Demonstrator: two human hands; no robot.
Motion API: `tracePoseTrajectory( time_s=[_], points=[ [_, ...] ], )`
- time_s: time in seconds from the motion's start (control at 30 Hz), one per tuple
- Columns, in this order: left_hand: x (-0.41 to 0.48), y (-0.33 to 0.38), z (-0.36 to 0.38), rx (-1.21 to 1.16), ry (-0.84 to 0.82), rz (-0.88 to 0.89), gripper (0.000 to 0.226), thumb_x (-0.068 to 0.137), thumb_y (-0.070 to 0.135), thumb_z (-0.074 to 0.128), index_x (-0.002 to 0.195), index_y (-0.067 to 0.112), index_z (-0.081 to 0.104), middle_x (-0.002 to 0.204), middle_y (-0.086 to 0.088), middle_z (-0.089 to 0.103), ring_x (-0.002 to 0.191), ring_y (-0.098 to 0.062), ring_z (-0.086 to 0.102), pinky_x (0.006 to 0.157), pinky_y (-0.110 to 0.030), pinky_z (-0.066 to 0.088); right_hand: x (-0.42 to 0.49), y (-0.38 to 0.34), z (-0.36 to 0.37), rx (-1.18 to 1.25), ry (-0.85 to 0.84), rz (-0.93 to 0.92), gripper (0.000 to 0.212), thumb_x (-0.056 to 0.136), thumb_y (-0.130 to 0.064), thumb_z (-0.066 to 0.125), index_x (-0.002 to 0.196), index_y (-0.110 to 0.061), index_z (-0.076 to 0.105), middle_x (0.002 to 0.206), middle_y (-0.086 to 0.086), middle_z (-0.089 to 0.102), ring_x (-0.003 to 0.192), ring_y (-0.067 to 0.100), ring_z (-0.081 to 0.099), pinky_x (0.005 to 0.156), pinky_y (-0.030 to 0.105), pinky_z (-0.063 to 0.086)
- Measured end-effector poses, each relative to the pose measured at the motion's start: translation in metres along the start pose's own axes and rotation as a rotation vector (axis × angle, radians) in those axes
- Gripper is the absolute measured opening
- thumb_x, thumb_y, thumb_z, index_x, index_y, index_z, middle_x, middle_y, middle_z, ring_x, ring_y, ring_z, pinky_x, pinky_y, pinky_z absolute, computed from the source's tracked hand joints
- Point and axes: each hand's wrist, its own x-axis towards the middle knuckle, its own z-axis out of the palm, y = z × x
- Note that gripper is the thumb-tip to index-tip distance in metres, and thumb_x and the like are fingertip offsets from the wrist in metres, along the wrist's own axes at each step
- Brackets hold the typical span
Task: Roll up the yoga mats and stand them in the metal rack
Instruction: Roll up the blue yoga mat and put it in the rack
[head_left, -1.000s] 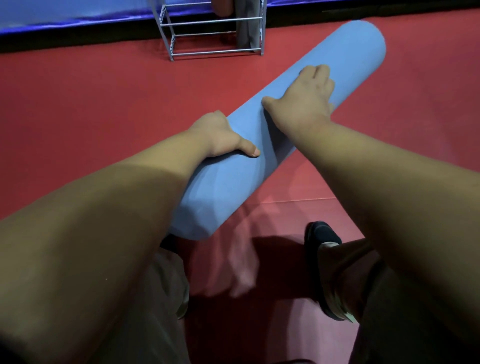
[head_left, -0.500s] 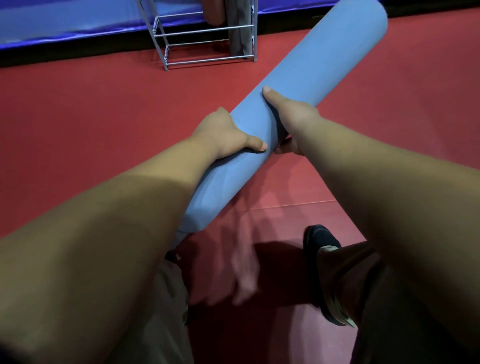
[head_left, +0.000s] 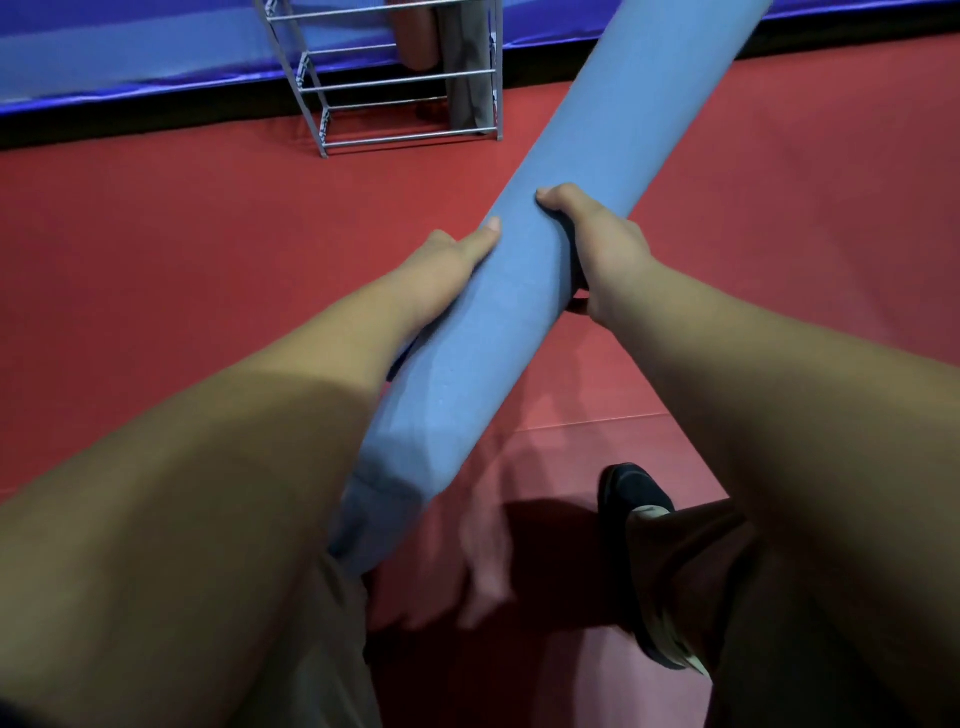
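A rolled blue yoga mat (head_left: 524, 291) runs diagonally from near my lap at lower left up past the top right edge, lifted off the red floor. My left hand (head_left: 447, 260) grips its left side with the thumb lying along the roll. My right hand (head_left: 597, 244) grips its right side, thumb on top and fingers curled underneath. The metal rack (head_left: 405, 78) stands on the floor at top centre, with a grey rolled mat (head_left: 467, 67) and a brown one (head_left: 415, 36) upright inside it.
Red padded floor (head_left: 182, 249) spreads all around. A blue padded border (head_left: 130, 57) with a black strip runs behind the rack. My right foot in a dark shoe (head_left: 634, 499) is planted at lower right, my legs below.
The mat has tilted up toward the rack, its far end leaving the top of the view. My right hand shifted from resting on top to gripping from the side; the left hand slid up.
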Motion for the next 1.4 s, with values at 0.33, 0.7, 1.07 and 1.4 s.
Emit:
tracePoseTrajectory(
  time_s=[0.33,0.7,1.07,1.4],
  points=[
    [-0.002,-0.002,0.002,0.019,0.076,0.016,0.049,0.111,0.04,0.037,0.143,0.017,0.065,0.149,-0.014,0.062,0.139,-0.037,0.055,0.108,-0.036,0.044,0.0,0.002,0.009,-0.256,-0.107,-0.167,0.061,0.055,-0.043,0.094,0.109,-0.019,0.077,0.09,-0.003,0.083,0.075,0.015,0.08,0.066,0.034,0.064],
    [0.018,-0.013,-0.013,-0.077,0.206,0.07,0.08,0.085,0.026,0.058,0.163,0.024,0.039,0.149,-0.004,0.06,0.131,-0.023,0.06,0.116,-0.039,0.047,0.029,0.018,0.014,-0.313,-0.17,-0.267,0.093,0.039,-0.04,0.104,0.122,-0.015,0.072,0.106,-0.003,0.082,0.091,0.015,0.081,0.079,0.036,0.066],
    [-0.014,0.002,-0.019,-0.035,0.449,0.06,0.062,0.078,0.009,0.071,0.136,0.011,0.046,0.105,-0.005,0.063,0.092,-0.03,0.068,0.078,-0.042,0.064,0.03,0.027,0.018,-0.393,-0.128,-0.348,0.121,0.016,-0.058,0.105,0.123,-0.019,0.064,0.112,-0.006,0.078,0.097,0.013,0.078,0.084,0.038,0.066],
    [-0.067,0.009,-0.022,-0.239,0.16,0.056,0.055,0.085,-0.011,0.048,0.124,0.024,0.065,0.102,-0.007,0.073,0.062,-0.015,0.072,0.065,-0.053,0.067,-0.032,0.024,0.025,-0.554,-0.08,-0.469,0.11,0.045,-0.045,0.102,0.134,-0.014,0.046,0.127,-0.002,0.063,0.112,0.014,0.066,0.095,0.035,0.058]
  ],
)
